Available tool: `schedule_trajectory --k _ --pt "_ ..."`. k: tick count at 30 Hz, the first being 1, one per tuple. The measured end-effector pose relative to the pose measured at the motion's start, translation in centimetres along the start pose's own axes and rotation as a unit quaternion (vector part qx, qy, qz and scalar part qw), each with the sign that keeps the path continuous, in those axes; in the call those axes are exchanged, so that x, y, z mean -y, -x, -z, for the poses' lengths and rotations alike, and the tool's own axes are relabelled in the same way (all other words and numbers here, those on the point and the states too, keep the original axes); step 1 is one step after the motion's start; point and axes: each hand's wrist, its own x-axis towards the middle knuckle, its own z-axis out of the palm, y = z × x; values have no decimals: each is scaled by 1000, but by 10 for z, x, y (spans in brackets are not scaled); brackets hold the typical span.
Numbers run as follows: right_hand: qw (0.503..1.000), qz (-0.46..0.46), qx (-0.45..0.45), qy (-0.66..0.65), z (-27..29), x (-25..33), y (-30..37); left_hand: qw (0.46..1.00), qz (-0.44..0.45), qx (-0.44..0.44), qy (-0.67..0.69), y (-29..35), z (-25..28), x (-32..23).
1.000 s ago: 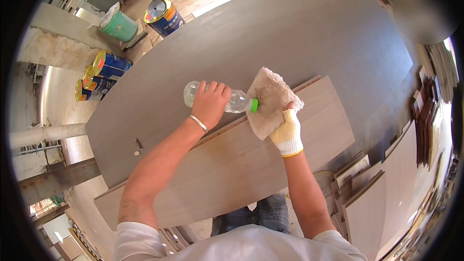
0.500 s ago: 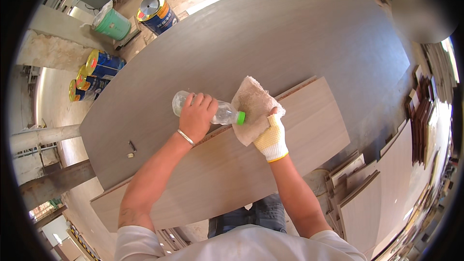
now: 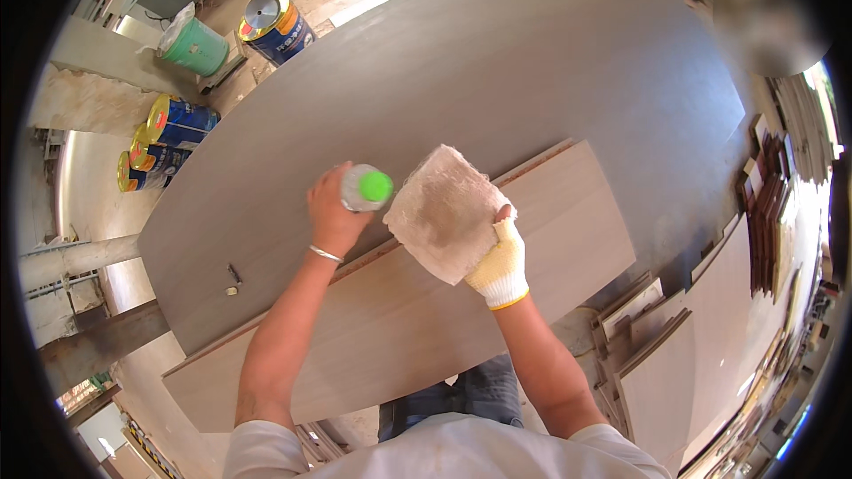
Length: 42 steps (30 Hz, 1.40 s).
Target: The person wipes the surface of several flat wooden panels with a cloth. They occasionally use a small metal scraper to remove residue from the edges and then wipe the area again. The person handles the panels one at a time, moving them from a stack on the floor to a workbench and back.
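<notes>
Workshop floor and scattered timber surround the wide grey desk (image 3: pixel 461 80) at which we stand, and along its near side lies a long, pale wooden board (image 3: pixel 408 328), which we take as our landmark. Our bare left hand (image 3: pixel 329 213), with a bracelet (image 3: pixel 325 255) at the wrist, is raised above the desk just past the board's far edge. It is closed around a clear bottle (image 3: pixel 357 192), whose green cap (image 3: pixel 375 185) points up toward us; most of the fingers are hidden behind the bottle. Our right hand (image 3: pixel 500 268), in a pale yellow and white glove (image 3: pixel 508 287), is over the board and pinches the right side of a light brown pad (image 3: pixel 446 206). We see the thumb pressed on the pad's upper face, with the other fingers out of sight beneath. The pad spans the board's far edge as we look down, near the bottle but apart from it; we cannot tell whether it touches the wood. Beyond the board's left part, a small dark piece (image 3: pixel 232 271) and a little whitish one (image 3: pixel 232 290) lie on the desk. Farther out past that end are blue cans (image 3: pixel 184 121) with yellow tops and a green bucket (image 3: pixel 197 46). Right of the board we see a stack of reddish-brown wood strips (image 3: pixel 774 226) and large pale panels (image 3: pixel 661 381).
</notes>
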Motion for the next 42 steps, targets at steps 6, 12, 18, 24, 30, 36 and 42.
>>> schedule_trajectory --k 6,12,18,24,30,36,42 --pt "967 176 -91 158 39 109 16 954 183 -6 238 17 0 61" --pt "485 309 -85 814 30 88 -26 974 208 -64 -71 138 3 39" --pt "425 405 273 762 4 -134 -19 930 272 16 -248 278 -1 -12" --pt "322 311 81 891 27 64 -57 918 276 4 -284 292 9 -5" --pt "338 339 144 866 12 -74 -29 926 266 4 -268 293 -1 -9" --pt "317 311 157 882 22 28 -59 920 275 0 -279 293 9 0" --pt "332 266 119 897 13 -30 -34 922 275 13 -273 295 2 2"
